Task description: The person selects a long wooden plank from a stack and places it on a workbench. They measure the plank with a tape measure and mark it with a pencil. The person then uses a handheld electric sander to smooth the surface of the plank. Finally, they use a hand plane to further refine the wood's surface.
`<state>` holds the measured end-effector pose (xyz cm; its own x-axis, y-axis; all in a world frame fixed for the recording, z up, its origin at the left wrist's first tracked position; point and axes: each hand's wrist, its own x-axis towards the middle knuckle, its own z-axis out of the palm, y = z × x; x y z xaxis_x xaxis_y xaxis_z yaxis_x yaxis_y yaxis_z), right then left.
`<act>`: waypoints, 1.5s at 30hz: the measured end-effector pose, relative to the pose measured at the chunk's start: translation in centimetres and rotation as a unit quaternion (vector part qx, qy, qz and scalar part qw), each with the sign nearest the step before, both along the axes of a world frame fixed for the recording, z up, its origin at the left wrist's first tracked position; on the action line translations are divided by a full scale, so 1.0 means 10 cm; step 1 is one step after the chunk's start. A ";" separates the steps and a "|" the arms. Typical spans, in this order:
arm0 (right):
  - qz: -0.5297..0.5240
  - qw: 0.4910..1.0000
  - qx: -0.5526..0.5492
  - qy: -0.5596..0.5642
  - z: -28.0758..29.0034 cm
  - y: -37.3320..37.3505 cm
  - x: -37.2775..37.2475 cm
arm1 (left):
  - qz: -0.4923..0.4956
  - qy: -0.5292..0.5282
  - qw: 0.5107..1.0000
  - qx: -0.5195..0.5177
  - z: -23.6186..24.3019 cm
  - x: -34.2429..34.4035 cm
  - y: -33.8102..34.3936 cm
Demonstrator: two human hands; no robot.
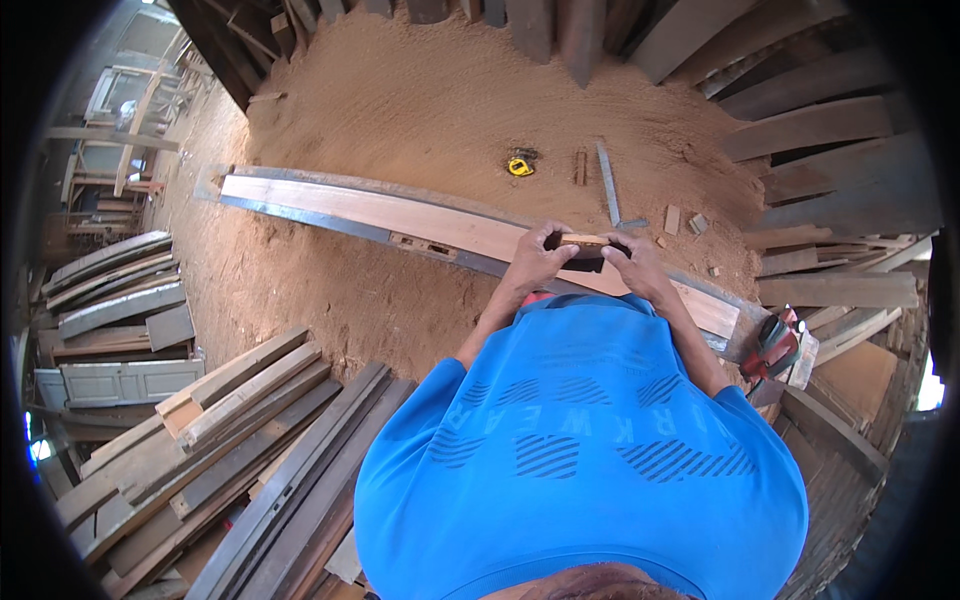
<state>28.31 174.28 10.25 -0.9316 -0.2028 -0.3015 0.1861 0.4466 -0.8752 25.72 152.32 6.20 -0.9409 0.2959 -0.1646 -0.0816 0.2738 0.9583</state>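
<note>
A small wooden block, pale along its top edge and dark on the side toward me, is held up between my two hands. My left hand grips its left end, fingers curled round it. At the other end, my right hand closes on it in the same way. Under my hands runs a long, freshly surfaced plank, lying on a narrow support beam with a slotted side. My shirt hides part of the plank just below the block.
Sawdust covers the ground. Beyond the plank lie a yellow tape measure, a metal square and small offcuts. A red power tool rests at the plank's right end. Stacked boards crowd the near left; more timber stands far right.
</note>
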 end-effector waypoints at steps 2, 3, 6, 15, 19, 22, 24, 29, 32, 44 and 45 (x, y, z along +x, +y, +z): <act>-0.022 1.000 0.006 -0.008 -0.17 0.07 0.04 | -0.006 -0.030 0.999 0.030 -0.01 0.04 0.03; -0.017 1.000 0.008 -0.003 -0.21 0.10 0.06 | -0.010 -0.038 0.999 0.037 -0.04 0.07 0.04; -0.016 0.996 0.064 0.057 -0.32 0.16 0.13 | -0.018 -0.055 0.998 0.036 -0.08 0.12 0.10; -0.106 0.992 0.044 -0.056 -0.72 0.74 0.50 | 0.033 -0.145 0.985 0.083 -0.32 0.18 0.20; -0.120 0.987 0.048 -0.100 -0.86 0.91 0.80 | 0.026 -0.145 0.985 0.092 -0.33 0.14 0.36; -0.140 0.982 0.076 -0.104 -0.81 0.90 0.95 | -0.031 -0.141 0.988 0.059 -0.32 0.07 0.48; -0.192 0.971 0.077 -0.119 -0.77 0.87 1.01 | -0.056 -0.135 0.988 0.054 -0.34 0.02 0.60; -0.222 0.972 0.049 -0.052 -0.76 0.80 1.14 | -0.128 -0.133 0.980 0.070 -0.29 -0.10 0.82; -0.251 0.967 0.010 -0.051 -0.67 0.63 1.08 | -0.185 -0.141 0.971 0.059 -0.25 -0.22 0.84; -0.245 0.965 -0.072 -0.063 -0.52 -0.12 0.57 | -0.197 -0.198 0.954 0.107 -0.15 -0.66 0.41; -0.254 0.962 -0.078 -0.067 -0.48 -0.19 0.52 | -0.187 -0.207 0.954 0.114 -0.10 -0.69 0.35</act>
<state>33.53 172.37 5.42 -0.8769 0.2169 -0.4289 0.4619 0.1338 -0.8768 18.85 155.77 5.18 -0.6314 0.6698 -0.3908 -0.4031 0.1471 0.9032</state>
